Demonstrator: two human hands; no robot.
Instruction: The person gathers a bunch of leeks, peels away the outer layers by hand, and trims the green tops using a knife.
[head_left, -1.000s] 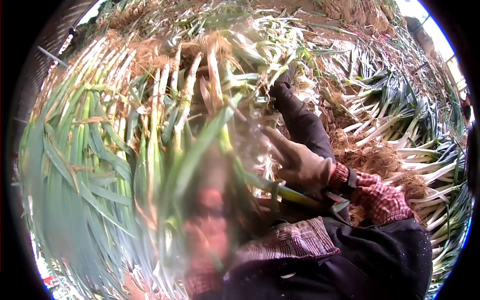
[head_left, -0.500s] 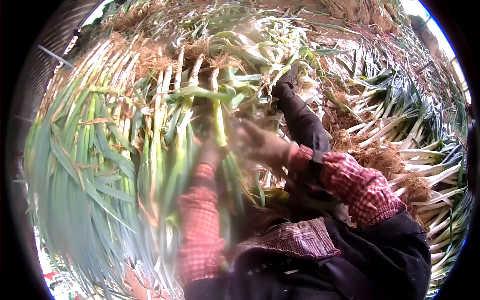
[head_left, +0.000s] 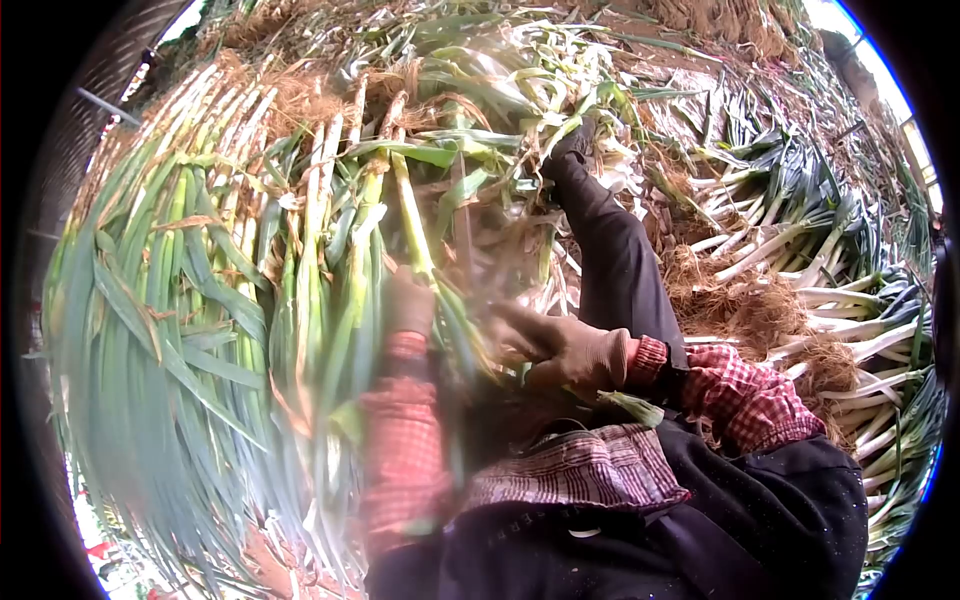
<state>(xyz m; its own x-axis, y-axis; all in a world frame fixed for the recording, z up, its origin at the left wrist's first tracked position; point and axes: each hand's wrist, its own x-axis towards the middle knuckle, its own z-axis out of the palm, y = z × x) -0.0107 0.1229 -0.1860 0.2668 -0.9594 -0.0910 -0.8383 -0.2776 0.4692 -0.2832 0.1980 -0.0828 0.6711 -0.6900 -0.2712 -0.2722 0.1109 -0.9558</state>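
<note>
My left hand [head_left: 410,303], in a brown glove, is closed around a leek [head_left: 411,215] at the base of its green leaves. The stalk points away from me, its root end near other roots. To the right, my right hand [head_left: 575,350], also gloved, is beside the leek's lower leaves; its fingertips are smeared by motion, and whether they grip a leaf cannot be made out. A short piece of leaf [head_left: 632,408] lies below the right wrist.
Long-leaved leeks [head_left: 150,290] lie in a thick row on the left. More leeks [head_left: 835,295], with white stalks and brown roots, are piled on the right. Loose peeled leaves [head_left: 500,80] cover the ground ahead. My dark-clad leg [head_left: 615,250] stretches forward between the piles.
My right hand has moved down and slightly right, toward my lap. The held leek's root end has tilted left. A short leaf piece now shows below my right wrist.
</note>
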